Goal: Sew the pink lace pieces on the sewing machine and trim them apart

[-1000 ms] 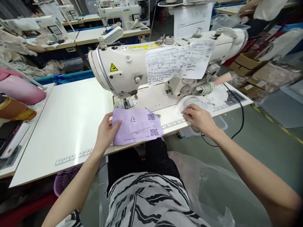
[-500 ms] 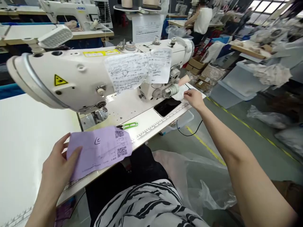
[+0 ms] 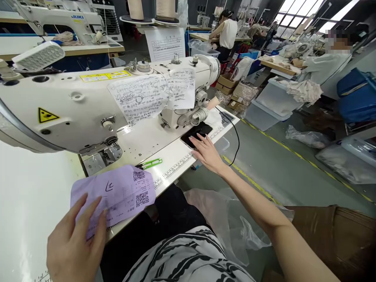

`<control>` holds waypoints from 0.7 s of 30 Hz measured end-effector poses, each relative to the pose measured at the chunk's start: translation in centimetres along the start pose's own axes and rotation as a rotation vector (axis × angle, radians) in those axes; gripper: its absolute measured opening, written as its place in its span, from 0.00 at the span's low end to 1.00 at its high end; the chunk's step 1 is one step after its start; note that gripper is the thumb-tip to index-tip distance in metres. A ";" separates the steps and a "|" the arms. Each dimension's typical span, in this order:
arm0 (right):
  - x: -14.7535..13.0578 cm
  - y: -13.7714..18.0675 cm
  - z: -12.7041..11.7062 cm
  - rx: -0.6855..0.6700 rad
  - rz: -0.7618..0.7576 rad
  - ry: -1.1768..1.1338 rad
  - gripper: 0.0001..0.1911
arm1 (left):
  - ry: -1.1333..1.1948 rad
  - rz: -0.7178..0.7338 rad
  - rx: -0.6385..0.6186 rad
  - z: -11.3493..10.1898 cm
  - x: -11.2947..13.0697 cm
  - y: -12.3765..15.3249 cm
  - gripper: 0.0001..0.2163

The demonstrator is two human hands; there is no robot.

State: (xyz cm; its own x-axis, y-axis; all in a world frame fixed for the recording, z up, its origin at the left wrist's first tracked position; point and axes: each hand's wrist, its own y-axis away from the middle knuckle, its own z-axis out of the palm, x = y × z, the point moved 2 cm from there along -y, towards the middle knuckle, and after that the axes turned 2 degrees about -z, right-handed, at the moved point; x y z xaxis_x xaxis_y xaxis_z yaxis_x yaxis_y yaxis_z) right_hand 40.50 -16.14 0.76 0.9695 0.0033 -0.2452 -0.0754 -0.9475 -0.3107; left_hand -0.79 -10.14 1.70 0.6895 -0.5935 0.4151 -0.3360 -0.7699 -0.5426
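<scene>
A purple paper slip (image 3: 120, 192) with printed codes and a handwritten mark lies at the front edge of the sewing table. My left hand (image 3: 78, 239) is over its lower left part, fingers spread; whether the fingertips press on it I cannot tell. My right hand (image 3: 208, 154) reaches to a black phone (image 3: 192, 135), fingers stretched out over its near right part. Green-handled thread snips (image 3: 151, 163) rest between the slip and the phone. A coil of pale cord (image 3: 199, 116) sits behind the phone, against the white sewing machine (image 3: 76, 113).
Handwritten sheets (image 3: 141, 98) hang on the machine's front. A ruler strip (image 3: 178, 164) runs along the table edge. A black cable (image 3: 237, 137) loops off the table's right end. Plastic bins (image 3: 266, 111) stand on the floor to the right, with co-workers (image 3: 229, 33) beyond.
My right hand has moved from the table's far right end back toward me, onto the phone. My left hand has let go of the slip's edge and spread over it. The view has turned right.
</scene>
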 end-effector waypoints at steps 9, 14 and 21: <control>2.0 5.5 0.4 0.535 0.632 -0.540 0.27 | -0.092 0.183 0.044 0.6 0.3 1.6 0.31; 3.3 4.8 1.3 0.319 0.896 -1.038 0.28 | -0.137 0.251 0.057 0.4 1.1 2.3 0.33; -0.1 7.8 -0.7 0.006 0.874 -1.441 0.24 | -0.125 0.271 -0.017 1.1 1.8 3.5 0.35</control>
State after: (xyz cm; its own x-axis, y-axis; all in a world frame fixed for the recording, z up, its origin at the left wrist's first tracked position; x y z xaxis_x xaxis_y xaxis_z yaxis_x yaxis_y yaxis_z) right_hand 40.03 -23.77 -0.98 -0.3475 -0.2133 -0.9131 -0.4408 -0.8223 0.3599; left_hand -0.01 -13.60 -0.30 0.6467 -0.7451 0.1632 -0.5284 -0.5919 -0.6086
